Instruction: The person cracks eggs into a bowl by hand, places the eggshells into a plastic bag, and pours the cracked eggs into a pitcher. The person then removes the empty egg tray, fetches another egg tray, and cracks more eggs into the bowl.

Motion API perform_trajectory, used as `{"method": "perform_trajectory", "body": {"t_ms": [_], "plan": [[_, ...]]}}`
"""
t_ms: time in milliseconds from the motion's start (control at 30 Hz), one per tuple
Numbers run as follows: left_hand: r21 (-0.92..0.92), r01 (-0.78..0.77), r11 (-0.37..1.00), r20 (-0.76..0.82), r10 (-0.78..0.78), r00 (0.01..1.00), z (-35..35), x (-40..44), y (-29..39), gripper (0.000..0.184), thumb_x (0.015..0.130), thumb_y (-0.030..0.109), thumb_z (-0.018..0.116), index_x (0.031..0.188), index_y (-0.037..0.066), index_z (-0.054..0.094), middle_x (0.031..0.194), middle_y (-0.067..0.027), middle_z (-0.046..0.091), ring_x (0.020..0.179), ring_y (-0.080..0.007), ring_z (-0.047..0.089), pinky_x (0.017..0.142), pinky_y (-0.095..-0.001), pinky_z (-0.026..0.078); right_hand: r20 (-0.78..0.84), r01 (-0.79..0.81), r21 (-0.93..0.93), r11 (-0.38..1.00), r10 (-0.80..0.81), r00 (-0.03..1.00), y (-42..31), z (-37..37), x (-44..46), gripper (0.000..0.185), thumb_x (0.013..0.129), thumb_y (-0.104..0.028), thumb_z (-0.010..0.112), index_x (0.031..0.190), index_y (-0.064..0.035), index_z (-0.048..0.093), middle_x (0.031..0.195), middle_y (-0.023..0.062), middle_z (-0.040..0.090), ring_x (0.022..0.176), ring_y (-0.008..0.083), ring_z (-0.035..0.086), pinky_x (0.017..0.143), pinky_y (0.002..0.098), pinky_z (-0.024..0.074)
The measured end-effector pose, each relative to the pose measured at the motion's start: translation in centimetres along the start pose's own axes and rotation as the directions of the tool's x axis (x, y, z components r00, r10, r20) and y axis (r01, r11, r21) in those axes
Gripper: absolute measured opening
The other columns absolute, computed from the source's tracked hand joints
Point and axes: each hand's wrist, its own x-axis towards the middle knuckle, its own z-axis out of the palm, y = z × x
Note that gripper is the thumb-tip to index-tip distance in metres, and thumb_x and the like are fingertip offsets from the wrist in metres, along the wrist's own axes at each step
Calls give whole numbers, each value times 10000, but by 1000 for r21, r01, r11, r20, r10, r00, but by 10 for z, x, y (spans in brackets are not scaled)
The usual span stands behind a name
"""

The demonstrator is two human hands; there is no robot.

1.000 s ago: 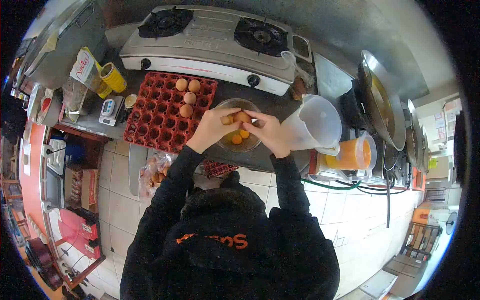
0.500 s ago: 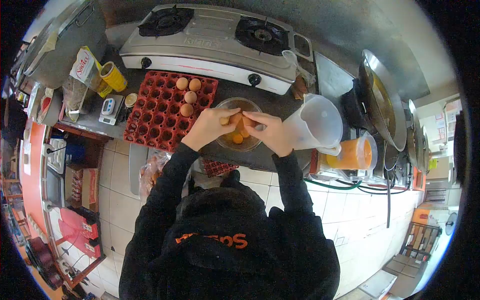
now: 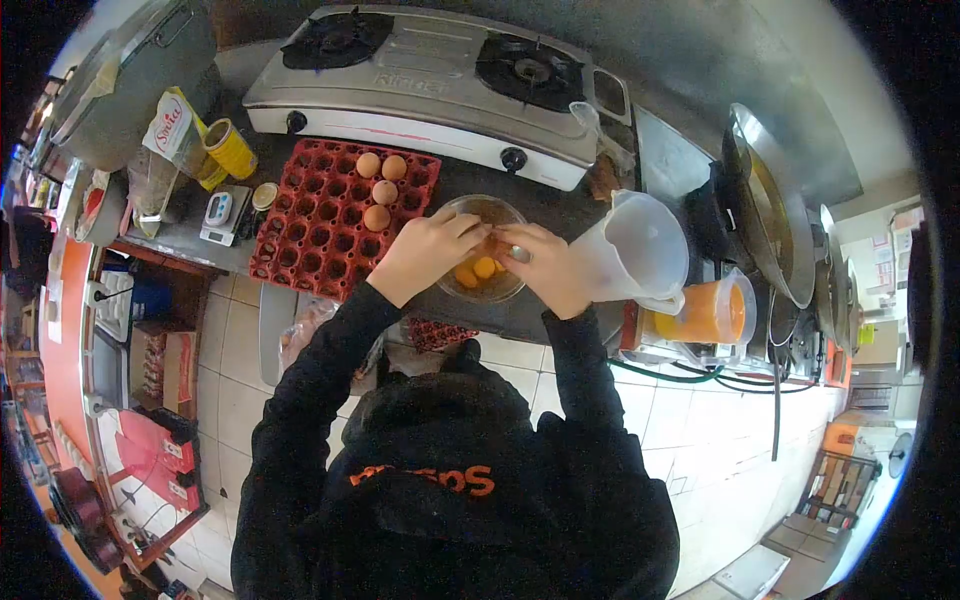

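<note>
A see-through bowl (image 3: 491,299) stands on the dark counter with several egg yolks (image 3: 484,268) in it. Both hands are over the bowl, fingertips meeting. My right hand (image 3: 552,268) is closed on an eggshell (image 3: 519,254), whose pale inside shows between the fingers. My left hand (image 3: 428,252) has its fingers bent together against the same cracked egg; its piece of shell is mostly covered by the fingers. To the left lies a red egg tray (image 3: 330,235), with a few whole brown eggs (image 3: 377,217) at its right side.
Behind the bowl is a two-burner gas stove (image 3: 420,75). A clear plastic jug (image 3: 645,240) stands close to my right hand, beside a container of orange liquid (image 3: 705,312). A small scale (image 3: 222,214) and a yellow can (image 3: 231,150) are at left; large pans (image 3: 770,205) at right.
The shell has opened further, its pale inside now showing in the right hand. My left fingers have curled closer to the right hand. The yolks in the bowl have shifted. The view moved slightly.
</note>
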Motion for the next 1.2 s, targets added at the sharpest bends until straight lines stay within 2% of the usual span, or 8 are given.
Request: {"method": "perform_trajectory", "body": {"t_ms": [167,333,567,867,967,1033,1133,1200], "plan": [[-375,233,897,-97,-288,953,12,-5,1,400,795,210,723,1163,65,658,967,-61,675,861,-199,652,713,-287,537,-70,-78,90,993,84,994,-4,5,-1,333,798,-106,694,1126,-50,678,1086,122,675,965,290,655,850,344,521],[-795,534,287,246,-652,717,17,-23,8,422,848,204,753,1207,14,638,730,7,617,646,-51,549,587,-202,453,-146,-60,115,992,76,986,-10,19,10,333,810,-82,678,1142,-56,678,1091,107,668,968,280,653,853,341,520],[-896,436,-78,343,-746,571,16,-62,6,500,856,290,755,1208,-38,621,812,18,643,663,-41,543,604,-205,458,56,149,-129,980,-143,988,-32,43,43,305,846,-118,643,1147,-93,686,1103,90,652,1008,280,610,877,373,497],[-950,250,-190,253,-934,253,-13,-183,22,475,877,262,728,1229,-34,608,988,-38,678,826,-73,616,693,-213,498,390,384,245,890,-453,801,-103,132,74,331,958,-215,505,1173,0,635,1156,151,630,1025,339,582,906,423,461],[-919,338,-202,256,-959,123,-18,-244,34,476,879,273,719,1240,-17,608,1054,-55,684,867,-104,646,745,-242,525,447,420,314,852,-523,726,-117,200,56,305,960,-229,494,1076,7,648,1121,176,636,1007,356,589,884,443,469],[-936,347,-57,78,-996,47,-3,-284,39,459,868,284,731,1219,4,634,966,-35,692,792,-80,630,671,-221,506,532,450,321,833,-552,642,-123,243,40,316,963,-243,490,1089,5,640,1134,182,632,1045,356,576,919,442,452],[-780,594,-198,191,-979,-75,5,-332,41,432,855,277,741,1191,19,657,902,-47,705,791,-96,641,681,-243,510,600,401,319,859,-511,616,-112,306,11,350,954,-265,509,1155,-5,629,1170,177,625,1120,347,550,970,430,430],[-636,739,-221,288,-957,-38,6,-348,31,428,853,205,731,1225,19,630,1021,-61,687,881,-111,635,741,-257,526,596,386,335,859,-511,620,-112,313,11,361,942,-277,526,1170,-15,625,1174,176,623,1142,345,543,977,427,427]]}}
